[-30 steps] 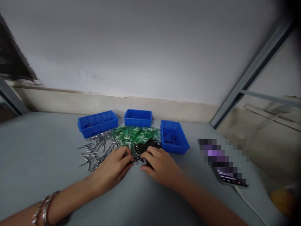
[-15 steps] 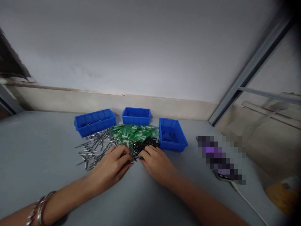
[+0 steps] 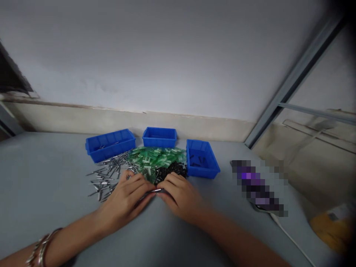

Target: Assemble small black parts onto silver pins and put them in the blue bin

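Note:
My left hand (image 3: 129, 196) is closed around a thin silver metal rod (image 3: 156, 190) at the near edge of the piles. The rod's other end meets my right hand (image 3: 179, 194), whose fingers are pinched on a small dark piece, mostly hidden. Behind my left hand lie scattered silver rods (image 3: 104, 178). Green plastic packets (image 3: 154, 156) are heaped in the middle, and a pile of small black parts (image 3: 174, 170) sits just beyond my right hand.
Three blue bins stand behind the piles: left (image 3: 111, 145) with a few rods, middle (image 3: 159, 137), right (image 3: 202, 159) with several black parts. A pixelated object (image 3: 258, 189) with a white cable (image 3: 292, 239) lies on the right of the grey table (image 3: 36, 178).
My hands have come closer together, and a silver rod now shows between them. The whole view has shifted slightly.

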The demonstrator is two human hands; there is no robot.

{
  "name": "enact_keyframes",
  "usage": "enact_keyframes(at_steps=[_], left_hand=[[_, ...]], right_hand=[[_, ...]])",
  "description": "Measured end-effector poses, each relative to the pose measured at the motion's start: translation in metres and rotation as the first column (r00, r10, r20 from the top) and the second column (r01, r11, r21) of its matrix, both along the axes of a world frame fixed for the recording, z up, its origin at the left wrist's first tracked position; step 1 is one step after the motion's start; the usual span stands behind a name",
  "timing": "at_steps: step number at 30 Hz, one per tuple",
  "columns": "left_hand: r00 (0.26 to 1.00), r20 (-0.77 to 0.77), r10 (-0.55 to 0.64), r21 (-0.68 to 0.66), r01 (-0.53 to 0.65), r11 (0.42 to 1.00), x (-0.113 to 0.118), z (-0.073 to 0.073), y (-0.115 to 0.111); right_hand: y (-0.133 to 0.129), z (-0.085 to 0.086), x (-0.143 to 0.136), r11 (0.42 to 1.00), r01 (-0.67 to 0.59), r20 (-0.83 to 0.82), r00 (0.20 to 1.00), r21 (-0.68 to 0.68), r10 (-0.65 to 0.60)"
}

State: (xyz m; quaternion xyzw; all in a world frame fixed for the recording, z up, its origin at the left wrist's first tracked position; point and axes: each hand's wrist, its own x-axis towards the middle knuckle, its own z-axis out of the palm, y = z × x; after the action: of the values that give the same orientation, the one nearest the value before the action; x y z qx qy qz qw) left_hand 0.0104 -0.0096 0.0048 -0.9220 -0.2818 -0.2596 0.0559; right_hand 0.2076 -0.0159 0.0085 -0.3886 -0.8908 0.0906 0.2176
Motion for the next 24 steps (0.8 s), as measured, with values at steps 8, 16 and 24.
enact_keyframes(at_steps=[8, 16, 24], left_hand=[[1.000, 0.006, 0.013, -0.016, -0.013, 1.000, -0.0006, 0.0000, -0.0022], [0.997, -0.009, 0.073, -0.129, -0.073, 0.989, 0.0001, 0.0008, -0.0015], [0.995, 0.069, 0.074, -0.089, -0.068, 0.994, 0.0004, 0.0011, -0.0011]], right_hand=[[0.0004, -0.0020, -0.0010, 1.000, -0.009, -0.054, 0.998, 0.022, 0.010], [0.0027, -0.0081, 0.0018, 0.997, -0.024, -0.237, 0.971, 0.069, 0.040], [0.0033, -0.0070, 0.0034, 0.999, -0.028, -0.283, 0.958, 0.044, 0.039]])
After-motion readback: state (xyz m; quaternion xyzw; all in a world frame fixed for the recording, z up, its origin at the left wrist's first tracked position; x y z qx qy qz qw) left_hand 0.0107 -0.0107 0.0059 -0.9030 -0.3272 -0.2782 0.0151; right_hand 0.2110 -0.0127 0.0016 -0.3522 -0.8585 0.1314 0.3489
